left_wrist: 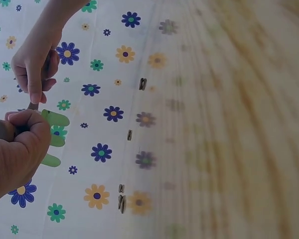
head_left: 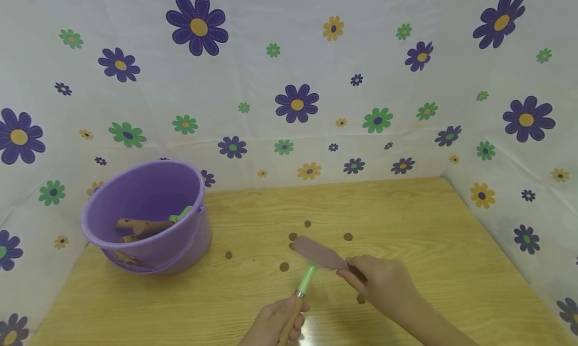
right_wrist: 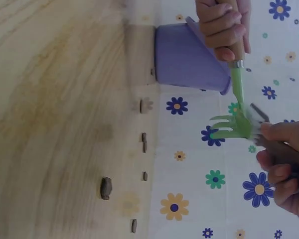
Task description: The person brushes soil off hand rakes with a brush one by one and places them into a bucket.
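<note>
My left hand (head_left: 275,321) grips the wooden handle of a small hand rake (head_left: 308,278), whose green neck slopes up and away. The rake's green tines (right_wrist: 224,133) show in the right wrist view. My right hand (head_left: 384,283) holds a flat, brown-backed brush (head_left: 318,252) over the rake head, hiding most of it in the head view. In the right wrist view, the brush's pale bristles (right_wrist: 257,130) lie against the rake head. Several small brown lumps (head_left: 284,267) lie scattered on the wooden table (head_left: 406,215) around the hands.
A purple bucket (head_left: 189,245) stands at the table's left. Inside it are brown, branch-like pieces (head_left: 149,226) and a green item (head_left: 181,214), partly hidden by the rim. White cloth (head_left: 253,75) with printed flowers rises behind the table and along both sides.
</note>
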A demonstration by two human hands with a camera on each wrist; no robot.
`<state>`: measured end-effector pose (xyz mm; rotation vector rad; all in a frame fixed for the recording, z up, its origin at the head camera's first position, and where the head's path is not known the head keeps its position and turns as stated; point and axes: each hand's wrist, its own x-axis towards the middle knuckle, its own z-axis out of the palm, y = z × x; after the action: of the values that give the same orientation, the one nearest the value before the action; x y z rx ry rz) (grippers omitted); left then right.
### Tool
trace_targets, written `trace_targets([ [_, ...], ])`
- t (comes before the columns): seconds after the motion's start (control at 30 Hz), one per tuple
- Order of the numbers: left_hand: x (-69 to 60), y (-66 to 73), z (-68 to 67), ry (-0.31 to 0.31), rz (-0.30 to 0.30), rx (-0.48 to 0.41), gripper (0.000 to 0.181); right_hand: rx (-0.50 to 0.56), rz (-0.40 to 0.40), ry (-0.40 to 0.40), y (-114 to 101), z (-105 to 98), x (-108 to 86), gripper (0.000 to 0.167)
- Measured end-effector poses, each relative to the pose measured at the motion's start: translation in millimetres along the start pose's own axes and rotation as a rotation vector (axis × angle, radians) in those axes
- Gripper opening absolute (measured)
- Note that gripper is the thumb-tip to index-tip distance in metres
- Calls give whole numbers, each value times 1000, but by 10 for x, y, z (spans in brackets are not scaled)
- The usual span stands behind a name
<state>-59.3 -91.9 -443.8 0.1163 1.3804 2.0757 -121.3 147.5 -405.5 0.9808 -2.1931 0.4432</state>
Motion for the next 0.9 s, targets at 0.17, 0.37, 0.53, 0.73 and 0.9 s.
trace_targets([
  [0.17, 5, -5, -30, 15, 8, 49, 47, 346, 375, -378, 78, -92, 40, 32],
  [0.37, 16, -28, -70, 26, -10, 31, 47, 859, 842, -681, 290, -87, 34, 40],
  [0.53, -9, 5, -53, 54, -16, 48, 47, 1005, 897, -708, 368, 7, -51, 43],
  [0.73, -21, 49, -56, 30, -9, 51, 45, 910, 880, -717, 310, 43, -71, 42],
  [0.9, -26, 25, -26, 63, -26, 24, 45, 720, 836, -704, 253, 68, -63, 39],
])
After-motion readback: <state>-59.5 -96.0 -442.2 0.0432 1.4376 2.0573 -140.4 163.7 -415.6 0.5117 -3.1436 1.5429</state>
